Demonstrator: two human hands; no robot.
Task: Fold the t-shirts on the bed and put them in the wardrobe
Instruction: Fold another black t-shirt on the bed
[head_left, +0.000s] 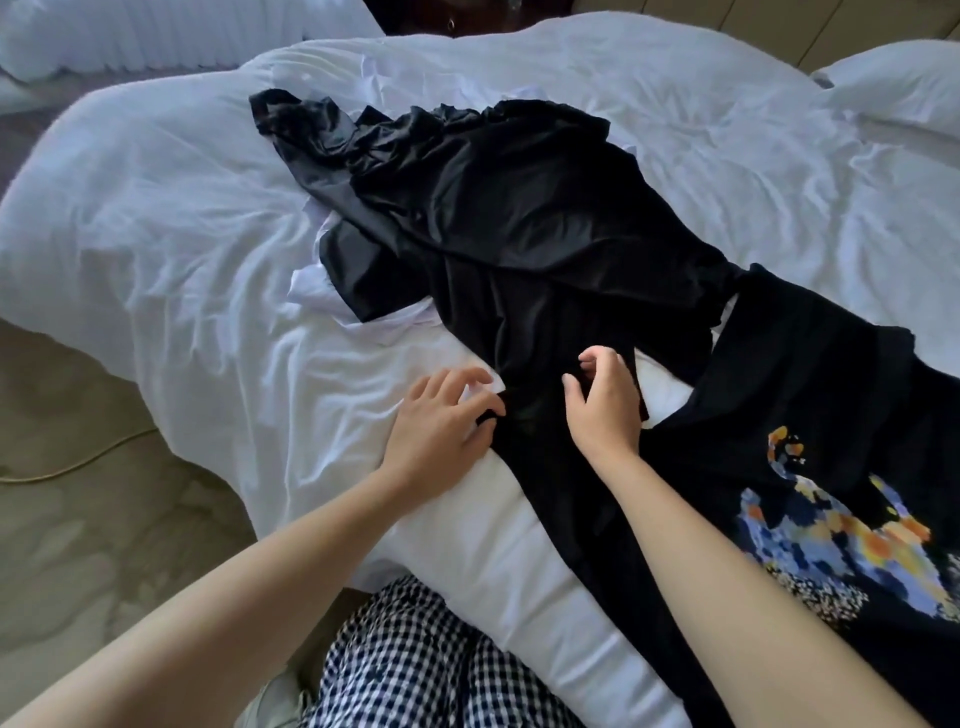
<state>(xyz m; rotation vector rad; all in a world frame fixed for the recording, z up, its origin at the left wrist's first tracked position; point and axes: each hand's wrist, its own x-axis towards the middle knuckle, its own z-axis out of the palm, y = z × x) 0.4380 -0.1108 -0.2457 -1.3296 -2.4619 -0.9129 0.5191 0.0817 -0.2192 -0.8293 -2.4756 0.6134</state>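
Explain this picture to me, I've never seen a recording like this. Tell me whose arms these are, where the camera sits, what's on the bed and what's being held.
There is no machine here. A person wears one wide camera on the head, looking down at their own bare arms. The left hand and the right hand both curl their fingers on the near end of a crumpled black t-shirt lying on the white bed. Some white cloth peeks out from under it. To the right lies a dark t-shirt with a colourful print. Nothing is folded yet.
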